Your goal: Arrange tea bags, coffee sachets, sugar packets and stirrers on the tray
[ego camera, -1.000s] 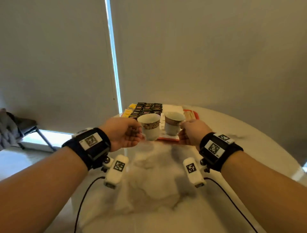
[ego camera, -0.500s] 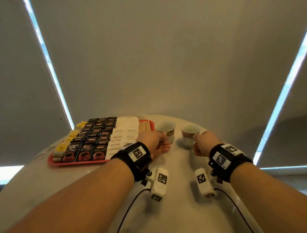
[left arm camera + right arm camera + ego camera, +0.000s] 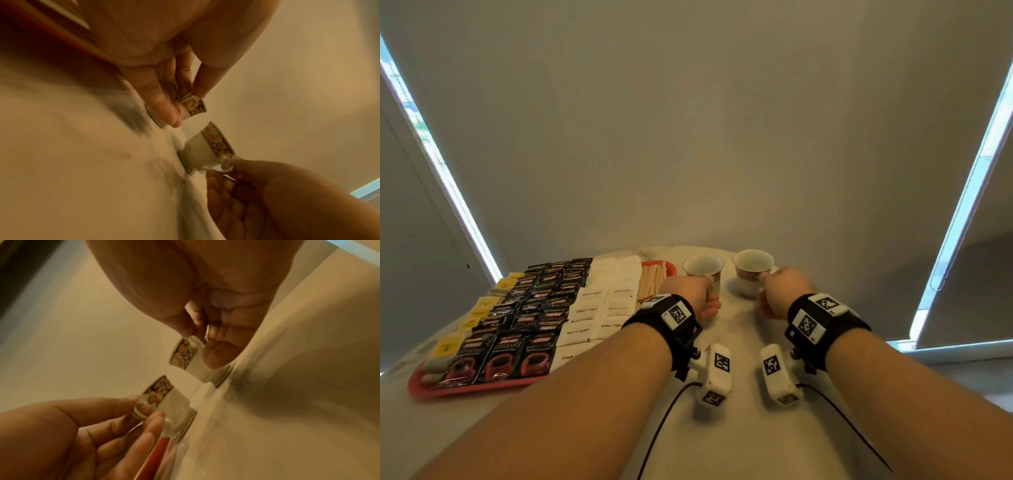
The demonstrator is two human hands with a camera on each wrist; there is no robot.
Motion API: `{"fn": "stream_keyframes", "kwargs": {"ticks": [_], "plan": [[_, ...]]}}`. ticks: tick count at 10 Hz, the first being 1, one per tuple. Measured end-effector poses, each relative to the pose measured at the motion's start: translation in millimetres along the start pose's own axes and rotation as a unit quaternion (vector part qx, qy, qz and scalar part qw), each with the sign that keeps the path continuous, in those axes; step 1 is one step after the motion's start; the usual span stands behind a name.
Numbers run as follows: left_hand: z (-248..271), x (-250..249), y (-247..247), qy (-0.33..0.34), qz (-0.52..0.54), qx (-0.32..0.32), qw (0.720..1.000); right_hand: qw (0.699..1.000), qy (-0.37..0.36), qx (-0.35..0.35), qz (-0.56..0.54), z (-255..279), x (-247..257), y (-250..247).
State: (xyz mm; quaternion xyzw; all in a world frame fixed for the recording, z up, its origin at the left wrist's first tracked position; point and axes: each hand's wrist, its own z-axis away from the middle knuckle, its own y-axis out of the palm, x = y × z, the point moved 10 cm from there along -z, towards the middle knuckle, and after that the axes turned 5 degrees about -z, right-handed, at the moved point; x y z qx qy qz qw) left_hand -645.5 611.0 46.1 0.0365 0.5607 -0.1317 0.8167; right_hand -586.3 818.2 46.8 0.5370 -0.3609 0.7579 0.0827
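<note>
Fingers of each hand pinched on a teacup handle: left hand (image 3: 697,294) on left cup (image 3: 703,270), right hand (image 3: 784,296) on right cup (image 3: 751,274).

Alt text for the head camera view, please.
Two hands each hold a small teacup by its handle on a white table: left hand on the left cup, right hand on the right cup. A red tray of sachets and stirrers lies left.

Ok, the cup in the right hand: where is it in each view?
Head: cup in the right hand, upper centre-right, standing on the table.
Left wrist: lower centre, handle pinched from below.
Right wrist: centre, under the fingers.
Shared landmark: the other cup, beside it in all three.
</note>
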Motion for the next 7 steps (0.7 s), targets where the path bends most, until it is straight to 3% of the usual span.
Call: {"fn": "stream_keyframes", "kwargs": {"ticks": [2,4,6,7], "plan": [[-12,-11,-7,0.005,0.002,-0.038,0.999,0.999,0.02,0.018,-0.033,-2,14,4],[-10,-7,-1,-0.009,0.0,-0.001,1.0,0.997,-0.004,0.029,-0.068,-12,17,12],[-14,-6,-2,0.009,-0.004,-0.004,1.0,0.999,0.029,0.009,-0.036,-11,12,12],[-15,-5,-5,0.016,0.003,-0.003,1.0,0.996,0.039,0.005,-0.086,-8,11,10]]}}
